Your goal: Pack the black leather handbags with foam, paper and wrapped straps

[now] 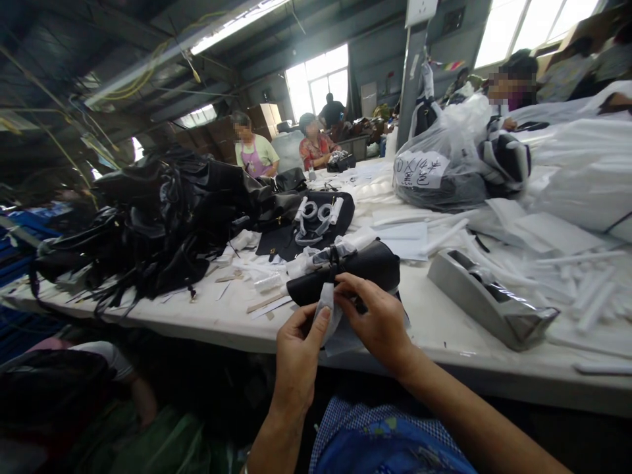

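A black handbag (pixel 375 264) lies at the front edge of the table, its upper side partly covered with white wrapping. My left hand (pixel 302 336) pinches a piece of white wrapping paper (pixel 326 301) between thumb and fingers, just in front of the bag. Close beside it, my right hand (pixel 372 315) has its fingertips bent together at the same paper, against the bag's near side. Whatever lies under the paper is hidden. Behind the bag sits another black bag (pixel 340 209) with wrapped handles and rings on it.
A heap of black bags (pixel 162 204) covers the table's left side. To the right stand a grey tape dispenser (pixel 486 299), white foam rolls (pixel 592 296) and a clear plastic sack (pixel 444 158). Co-workers sit across the table; a person (pixel 113 368) is low at the left.
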`<action>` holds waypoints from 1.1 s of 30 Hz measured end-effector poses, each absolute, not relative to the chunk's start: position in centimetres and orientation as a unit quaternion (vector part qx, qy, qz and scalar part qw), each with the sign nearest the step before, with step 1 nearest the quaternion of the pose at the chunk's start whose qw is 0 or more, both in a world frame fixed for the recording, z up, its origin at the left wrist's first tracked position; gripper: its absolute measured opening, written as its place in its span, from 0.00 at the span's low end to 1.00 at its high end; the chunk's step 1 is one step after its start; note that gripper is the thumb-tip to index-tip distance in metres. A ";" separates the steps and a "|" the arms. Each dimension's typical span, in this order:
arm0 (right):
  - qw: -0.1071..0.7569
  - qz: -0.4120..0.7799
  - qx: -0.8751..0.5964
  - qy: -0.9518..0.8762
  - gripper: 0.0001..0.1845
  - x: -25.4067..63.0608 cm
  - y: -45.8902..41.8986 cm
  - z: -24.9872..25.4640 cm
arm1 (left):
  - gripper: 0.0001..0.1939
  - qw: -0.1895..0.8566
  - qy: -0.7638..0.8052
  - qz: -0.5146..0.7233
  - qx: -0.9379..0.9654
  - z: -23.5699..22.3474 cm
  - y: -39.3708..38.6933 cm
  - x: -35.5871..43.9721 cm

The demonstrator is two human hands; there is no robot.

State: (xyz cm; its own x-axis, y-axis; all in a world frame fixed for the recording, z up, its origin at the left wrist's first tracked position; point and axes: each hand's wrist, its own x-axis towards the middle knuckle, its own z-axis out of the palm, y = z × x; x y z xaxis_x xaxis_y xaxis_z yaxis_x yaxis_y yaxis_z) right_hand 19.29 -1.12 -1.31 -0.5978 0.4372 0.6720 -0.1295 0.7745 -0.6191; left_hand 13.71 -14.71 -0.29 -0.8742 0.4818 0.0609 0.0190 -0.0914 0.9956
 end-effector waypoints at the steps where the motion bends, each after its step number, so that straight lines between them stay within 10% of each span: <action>1: 0.446 0.317 -0.090 -0.832 0.15 19.7 -1.2 -1.3 | 0.15 0.152 0.658 0.712 0.190 -0.4 -14.7 13.7; 5: 0.486 0.345 -0.119 -0.794 0.13 22.3 -1.7 -1.0 | 0.16 0.115 0.689 0.689 0.196 -0.7 -15.0 13.5; 12: 0.186 0.771 -0.118 -0.598 0.21 23.9 -4.4 -1.7 | 0.08 -0.051 0.767 0.579 0.271 -0.6 -14.9 14.2; 19: 0.179 0.887 -0.088 -0.416 0.20 22.3 -6.2 -0.3 | 0.11 -0.228 0.770 0.473 0.362 -1.4 -15.2 15.6; 29: 0.169 0.878 -0.105 -0.434 0.15 20.9 -5.0 -0.4 | 0.07 -0.078 0.765 0.574 0.281 -0.9 -16.0 16.6; 33: 0.146 0.881 -0.114 -0.436 0.14 20.9 -4.2 0.1 | 0.20 -0.073 0.746 0.634 0.190 -1.0 -16.2 16.4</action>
State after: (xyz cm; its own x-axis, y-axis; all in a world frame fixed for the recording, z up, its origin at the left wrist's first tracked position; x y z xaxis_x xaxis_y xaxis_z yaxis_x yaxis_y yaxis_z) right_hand 20.89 -4.23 0.09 -0.9311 0.3573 -0.0734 -0.1584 -0.5771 -0.8011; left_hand 16.36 -16.16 -1.02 -0.9169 0.1915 0.3501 0.3765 0.1246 0.9180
